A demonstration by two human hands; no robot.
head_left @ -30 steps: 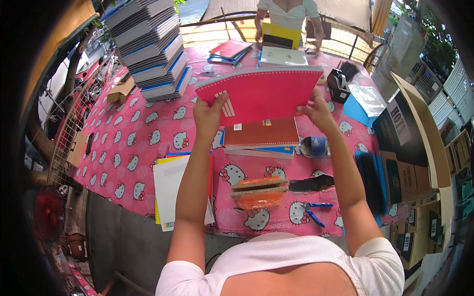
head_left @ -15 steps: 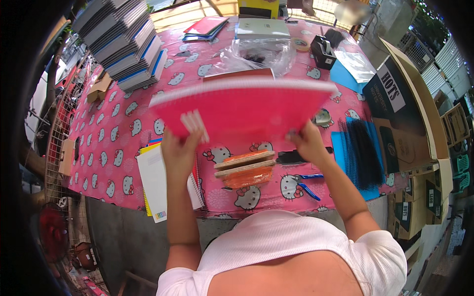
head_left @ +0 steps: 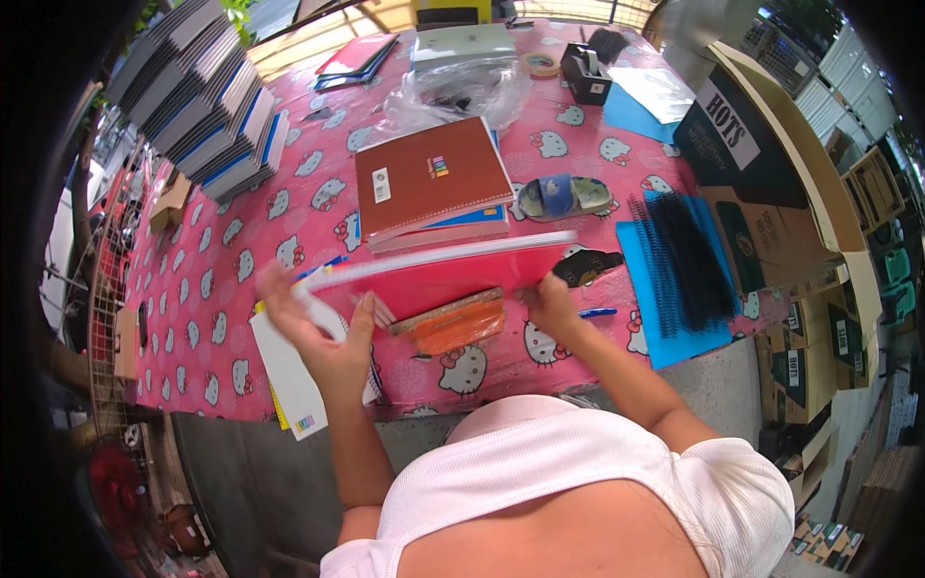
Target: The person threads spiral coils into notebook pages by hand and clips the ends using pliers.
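Observation:
A red spiral notebook (head_left: pixel 453 276), standing on its long edge with its spine up, spans the space between my hands. My right hand (head_left: pixel 551 306) pinches its right end. At its left end my left hand (head_left: pixel 320 326) is open, fingers spread and blurred, the thumb close to the cover. Just in front of the notebook sits an orange-wrapped block (head_left: pixel 462 326) with brown board edges. Under and beside my left hand lie a white-covered notebook (head_left: pixel 289 361) and a yellow-edged one. Beyond stands a stack topped by a brown spiral notebook (head_left: pixel 434 183).
Black coils (head_left: pixel 682 260) lie on blue sheets (head_left: pixel 665 349) at right, beside an open cardboard box (head_left: pixel 771 164). Tall notebook piles (head_left: pixel 212 106) rise at far left. A blue pen (head_left: pixel 597 312), a patterned slipper-like item (head_left: pixel 564 196) and a tape dispenser (head_left: pixel 586 77) are also on the table.
The red notebook has come down and nearer, uncovering the brown notebook stack. My left hand has loosened from its grip and spread its fingers. The view has shifted slightly.

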